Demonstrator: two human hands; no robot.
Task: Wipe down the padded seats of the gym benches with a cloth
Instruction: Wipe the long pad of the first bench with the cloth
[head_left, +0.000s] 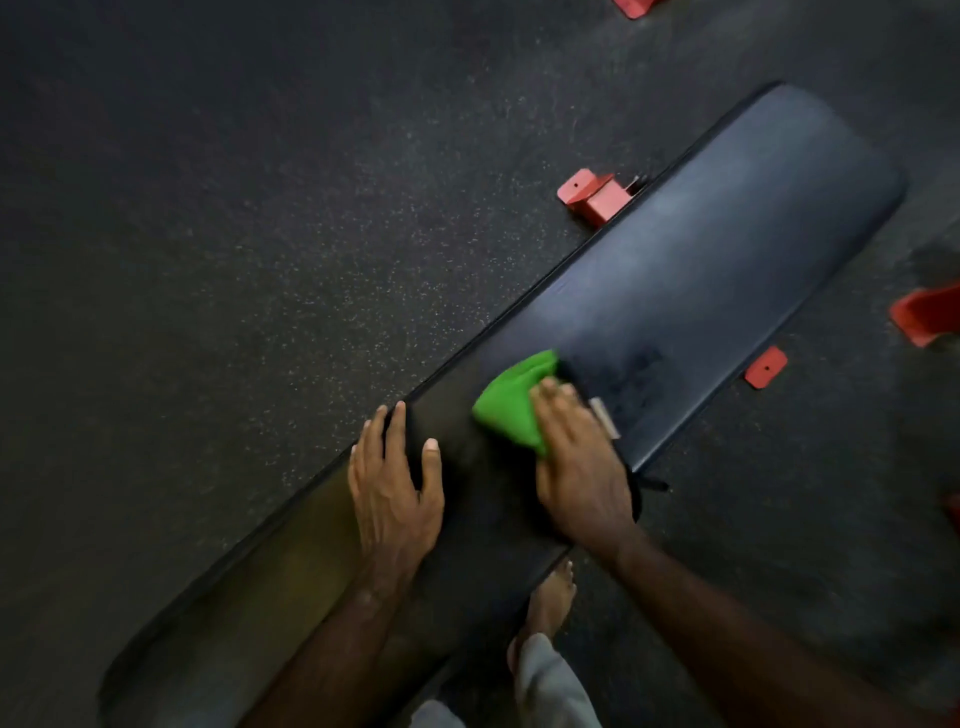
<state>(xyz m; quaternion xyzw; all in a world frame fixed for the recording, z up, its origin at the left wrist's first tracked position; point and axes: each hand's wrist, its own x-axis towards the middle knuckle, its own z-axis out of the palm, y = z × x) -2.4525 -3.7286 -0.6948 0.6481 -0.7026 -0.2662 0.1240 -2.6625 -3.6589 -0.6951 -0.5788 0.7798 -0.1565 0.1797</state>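
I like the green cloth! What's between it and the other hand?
Head view: only bare black padded bench seat between the green cloth and left hand.

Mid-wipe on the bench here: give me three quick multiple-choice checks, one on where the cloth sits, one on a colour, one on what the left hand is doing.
1. Where is the cloth?
A. On the floor
B. On the bench pad, under the right hand
C. Draped over a red foot

2. What colour are the bench's feet?
A. Red
B. Yellow
C. White

3. What is the left hand doing?
A. Gripping the cloth
B. Hanging off the bench
C. Resting flat on the bench pad, fingers at its far edge

Answers: 1 B, the right hand presses the green cloth on the bench pad. 2 A, the metal feet beside the pad are red. 3 C, its fingers lie straight and it holds nothing.
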